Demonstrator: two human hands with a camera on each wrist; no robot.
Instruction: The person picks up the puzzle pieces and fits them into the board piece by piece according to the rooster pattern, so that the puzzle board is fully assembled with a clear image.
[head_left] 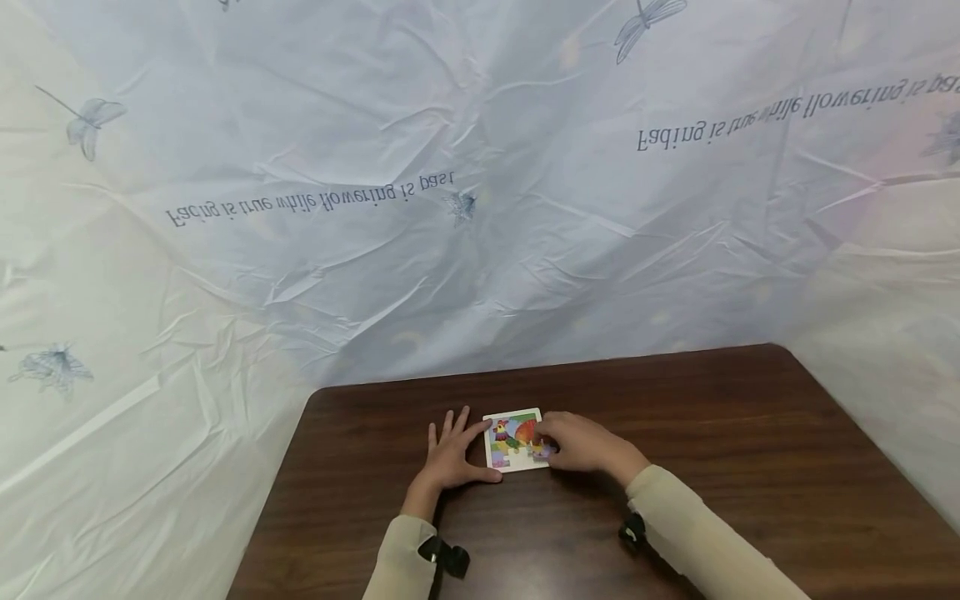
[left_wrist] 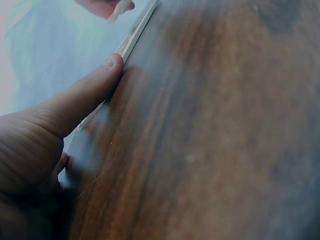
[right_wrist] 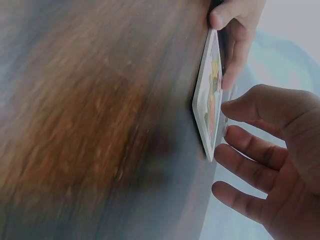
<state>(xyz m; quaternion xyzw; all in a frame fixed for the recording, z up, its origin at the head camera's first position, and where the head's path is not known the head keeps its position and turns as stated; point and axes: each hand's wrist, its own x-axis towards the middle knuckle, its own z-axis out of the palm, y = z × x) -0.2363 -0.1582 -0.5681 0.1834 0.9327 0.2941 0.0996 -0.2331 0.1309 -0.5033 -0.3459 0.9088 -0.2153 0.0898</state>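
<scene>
A small square jigsaw puzzle board [head_left: 517, 460] with a white frame lies on the table, its picture showing a colourful bird. Part of its lower area is bare white. My left hand [head_left: 452, 460] is spread at the board's left side, with the thumb at the lower edge and the index finger at the upper left corner. Over the board's right side, my right hand [head_left: 588, 442] pinches a puzzle piece [head_left: 539, 451] between thumb and fingers. That puzzle piece [left_wrist: 120, 9] appears pale and edge-on, raised off the board, in the left wrist view.
The dark brown wooden table [head_left: 720, 433] has rounded far corners. Behind it and along the sides hangs a wrinkled white sheet [head_left: 480, 275] with printed words and dragonflies. Black straps with small devices [head_left: 445, 557] sit on both wrists over pale sleeves.
</scene>
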